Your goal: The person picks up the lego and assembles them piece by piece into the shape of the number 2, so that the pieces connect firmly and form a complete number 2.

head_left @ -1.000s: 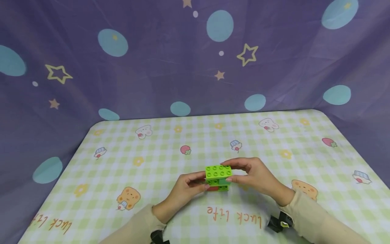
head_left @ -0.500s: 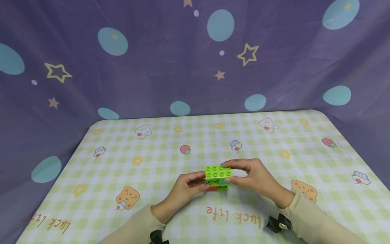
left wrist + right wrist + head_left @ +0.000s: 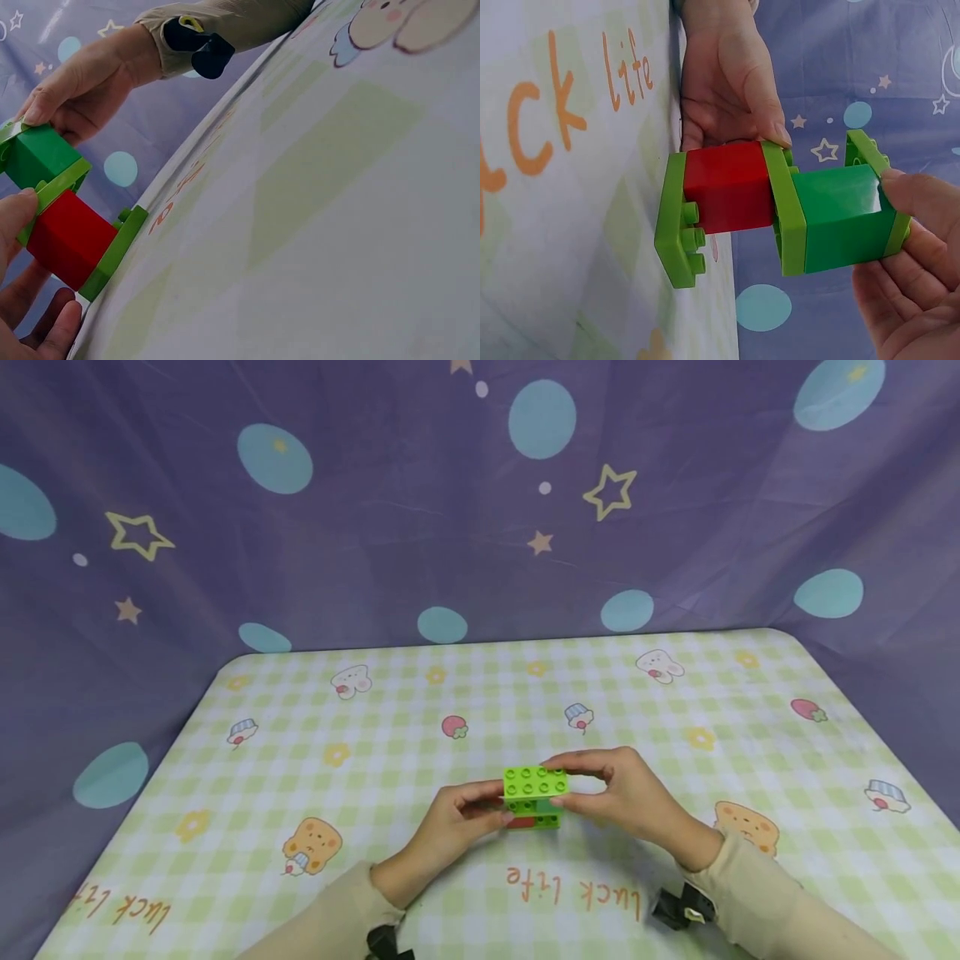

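Observation:
A stack of toy building bricks stands on the table between the two hands. In the right wrist view its layers show from the bottom: a thin lime-green plate, a red brick, another lime plate, a dark green brick, then a top plate. That studded top plate faces the head camera. My left hand grips the stack's left side, its thumb at the middle plate over the red brick. From the right, my right hand pinches the top plate and green brick between thumb and fingers.
A checked cloth with printed cartoons and lettering covers the table. Behind it hangs a purple curtain with stars and blue dots. Dark camera mounts sit at both wrists, the right one low over the cloth.

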A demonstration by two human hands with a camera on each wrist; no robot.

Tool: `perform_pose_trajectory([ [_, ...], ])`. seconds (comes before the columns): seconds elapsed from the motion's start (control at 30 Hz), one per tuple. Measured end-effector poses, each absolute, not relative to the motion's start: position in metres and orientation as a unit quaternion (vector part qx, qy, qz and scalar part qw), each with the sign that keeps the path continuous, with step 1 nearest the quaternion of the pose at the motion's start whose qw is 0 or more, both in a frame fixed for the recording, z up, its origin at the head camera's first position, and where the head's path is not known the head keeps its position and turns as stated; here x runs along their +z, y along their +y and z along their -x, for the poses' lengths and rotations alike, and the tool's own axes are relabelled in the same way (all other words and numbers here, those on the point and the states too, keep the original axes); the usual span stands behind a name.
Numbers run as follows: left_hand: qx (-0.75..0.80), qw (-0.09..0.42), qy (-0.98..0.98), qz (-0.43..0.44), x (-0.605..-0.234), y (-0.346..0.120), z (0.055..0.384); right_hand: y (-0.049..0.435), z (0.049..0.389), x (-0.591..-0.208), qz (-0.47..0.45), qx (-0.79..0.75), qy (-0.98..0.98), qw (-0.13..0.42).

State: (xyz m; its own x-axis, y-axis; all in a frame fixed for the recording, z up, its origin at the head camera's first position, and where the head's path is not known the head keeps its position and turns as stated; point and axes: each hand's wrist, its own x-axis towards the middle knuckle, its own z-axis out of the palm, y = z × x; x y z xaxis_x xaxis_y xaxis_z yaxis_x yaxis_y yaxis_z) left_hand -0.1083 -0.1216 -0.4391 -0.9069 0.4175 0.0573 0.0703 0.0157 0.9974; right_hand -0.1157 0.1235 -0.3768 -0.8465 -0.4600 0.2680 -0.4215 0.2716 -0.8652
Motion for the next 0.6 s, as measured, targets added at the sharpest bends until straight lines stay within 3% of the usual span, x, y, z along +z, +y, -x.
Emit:
perform_pose_trajectory([
  [0.6, 0.673, 0.126, 0.71, -0.166, -0.4391, -0.1221, 0.1079, 0.124, 0.1184, -0.3819, 0.269, -0.556, 0.786, 0.031],
])
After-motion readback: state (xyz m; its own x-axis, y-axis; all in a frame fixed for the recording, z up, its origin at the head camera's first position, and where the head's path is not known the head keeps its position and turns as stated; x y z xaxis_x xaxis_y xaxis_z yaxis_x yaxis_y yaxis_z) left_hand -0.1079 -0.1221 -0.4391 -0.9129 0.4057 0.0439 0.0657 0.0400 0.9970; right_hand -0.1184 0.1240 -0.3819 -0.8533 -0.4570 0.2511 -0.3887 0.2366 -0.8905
